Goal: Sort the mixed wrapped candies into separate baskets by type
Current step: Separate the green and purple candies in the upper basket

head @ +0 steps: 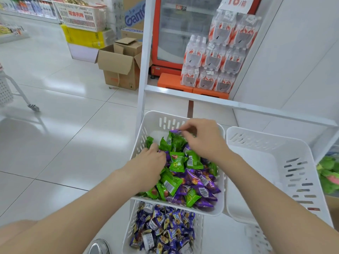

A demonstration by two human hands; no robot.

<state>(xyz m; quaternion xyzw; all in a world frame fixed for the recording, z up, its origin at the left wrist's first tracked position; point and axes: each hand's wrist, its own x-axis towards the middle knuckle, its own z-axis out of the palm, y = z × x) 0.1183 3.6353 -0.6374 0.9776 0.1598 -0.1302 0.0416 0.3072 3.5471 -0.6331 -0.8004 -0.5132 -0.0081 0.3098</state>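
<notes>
We see the mixed basket (152,118) holding green candies (177,162) and purple candies (200,180) heaped together, with both hands in it, apart from each other. The right hand (203,138) pinches one purple candy (175,131) at the heap's far end, while the left hand (148,162) reaches into the heap's left side, fingers curled down among the wrappers; we cannot tell whether it grips anything. A second basket (256,138) stands just to the right, and a lower basket (128,226) holds blue candies (165,228).
</notes>
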